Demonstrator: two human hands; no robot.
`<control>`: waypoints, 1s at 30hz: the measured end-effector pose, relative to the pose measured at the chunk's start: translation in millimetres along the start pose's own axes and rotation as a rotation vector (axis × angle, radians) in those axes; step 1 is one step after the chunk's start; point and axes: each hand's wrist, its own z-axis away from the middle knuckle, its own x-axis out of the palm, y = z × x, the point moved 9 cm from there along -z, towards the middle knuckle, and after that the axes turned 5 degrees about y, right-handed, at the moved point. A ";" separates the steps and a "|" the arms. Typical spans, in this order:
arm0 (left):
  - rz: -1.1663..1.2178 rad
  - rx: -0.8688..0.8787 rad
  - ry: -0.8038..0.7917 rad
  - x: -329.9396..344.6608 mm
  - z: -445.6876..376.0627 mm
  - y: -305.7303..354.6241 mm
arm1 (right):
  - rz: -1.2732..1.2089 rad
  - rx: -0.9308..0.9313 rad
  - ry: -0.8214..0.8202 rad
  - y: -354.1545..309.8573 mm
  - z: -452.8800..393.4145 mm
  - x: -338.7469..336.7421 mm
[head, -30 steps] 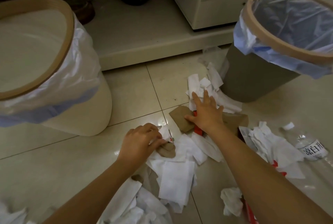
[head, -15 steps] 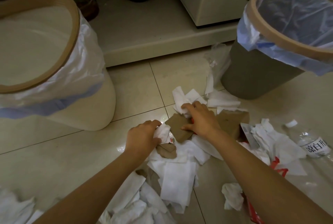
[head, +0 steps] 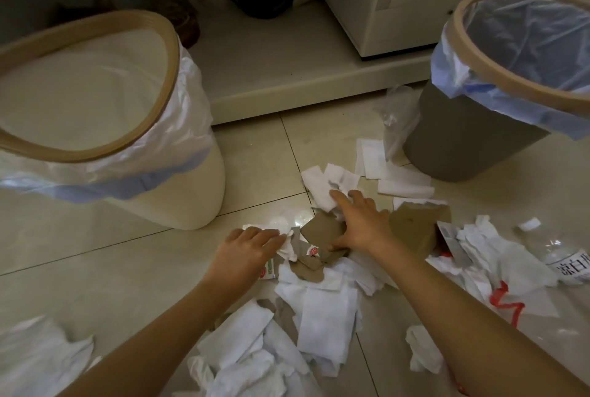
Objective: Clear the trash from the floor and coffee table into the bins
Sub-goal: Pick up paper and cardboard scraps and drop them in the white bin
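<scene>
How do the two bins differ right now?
The left bin has a cream body; the right bin is dark grey-brown. The left bin's liner looks white, the right bin's bluish and translucent. Both stand upright on the floor with tan rim rings.

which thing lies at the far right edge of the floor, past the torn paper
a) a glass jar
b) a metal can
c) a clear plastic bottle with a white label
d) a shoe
c: a clear plastic bottle with a white printed label lies on its side on the tiles beside the white tissue scraps.
</scene>
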 end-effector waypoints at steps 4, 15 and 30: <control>0.124 -0.064 -0.008 3.8 4.6 -4.9 | 0.057 -0.004 0.066 -10.8 3.2 -0.9; 0.099 -0.242 -0.142 19.8 12.8 -22.3 | 0.074 -0.155 0.118 -24.1 8.0 -0.8; -0.104 0.013 0.086 -79.1 18.1 -15.5 | 0.237 -0.915 0.790 -97.3 111.1 -91.8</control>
